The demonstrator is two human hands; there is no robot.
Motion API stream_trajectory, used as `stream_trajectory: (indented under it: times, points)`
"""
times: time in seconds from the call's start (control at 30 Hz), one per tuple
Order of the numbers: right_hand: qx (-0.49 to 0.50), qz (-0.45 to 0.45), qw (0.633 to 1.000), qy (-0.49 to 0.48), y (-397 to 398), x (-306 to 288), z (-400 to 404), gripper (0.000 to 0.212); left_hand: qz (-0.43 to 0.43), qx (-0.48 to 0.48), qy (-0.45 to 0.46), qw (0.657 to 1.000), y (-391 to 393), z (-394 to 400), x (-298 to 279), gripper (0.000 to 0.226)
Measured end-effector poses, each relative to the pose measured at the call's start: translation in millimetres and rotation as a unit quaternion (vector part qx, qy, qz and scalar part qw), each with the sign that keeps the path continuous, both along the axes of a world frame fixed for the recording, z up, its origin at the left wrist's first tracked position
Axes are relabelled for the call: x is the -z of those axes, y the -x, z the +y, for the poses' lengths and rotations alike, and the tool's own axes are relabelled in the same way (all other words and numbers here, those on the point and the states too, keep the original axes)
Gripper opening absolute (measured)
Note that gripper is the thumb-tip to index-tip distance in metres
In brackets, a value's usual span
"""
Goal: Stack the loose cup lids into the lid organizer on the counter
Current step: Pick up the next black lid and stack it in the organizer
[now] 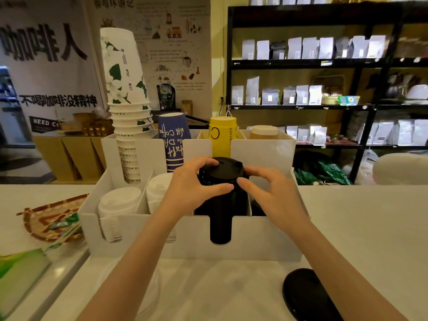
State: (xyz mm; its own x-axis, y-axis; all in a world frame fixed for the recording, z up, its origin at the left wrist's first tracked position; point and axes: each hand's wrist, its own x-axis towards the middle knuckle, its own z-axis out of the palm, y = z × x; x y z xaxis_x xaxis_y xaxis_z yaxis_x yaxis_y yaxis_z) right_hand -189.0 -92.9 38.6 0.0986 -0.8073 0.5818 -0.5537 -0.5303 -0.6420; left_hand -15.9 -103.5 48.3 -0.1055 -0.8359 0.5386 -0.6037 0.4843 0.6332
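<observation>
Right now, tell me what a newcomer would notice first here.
Both hands, left hand and right hand, grip a tall stack of black lids in the white organizer at centre. To its left, floral cups tower at the back, and one black lid lies on the counter near the right forearm.

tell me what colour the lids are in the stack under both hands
Black: the tall stack of plastic cup lids in the white organizer, clearest in the head view.

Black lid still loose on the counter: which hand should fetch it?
Right, probably. The loose lid lies at the near right, beside the right forearm. The left hand would have to cross over; it could steady the black stack.
</observation>
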Motion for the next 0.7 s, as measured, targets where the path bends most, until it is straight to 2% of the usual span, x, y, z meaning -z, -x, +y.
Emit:
stream_trajectory:
  times: [0.2,0.43,0.6,0.7]
  points:
    - [0.019,0.037,0.998,0.041,-5,3,0,0.038,0.033,0.039,-0.079,0.996,-11,-1,-2,0.052]
    - [0.040,0.084,0.992,0.081,-7,17,-1,0.043,-0.015,0.010,-0.054,0.998,-5,3,0,0.054]
    - [0.004,0.147,0.988,0.039,-4,15,7,0.058,-0.074,-0.006,-0.057,0.996,0,10,-2,0.057]
    - [-0.045,0.158,0.986,-0.024,1,11,14,0.067,-0.115,-0.022,-0.062,0.991,5,13,0,0.058]
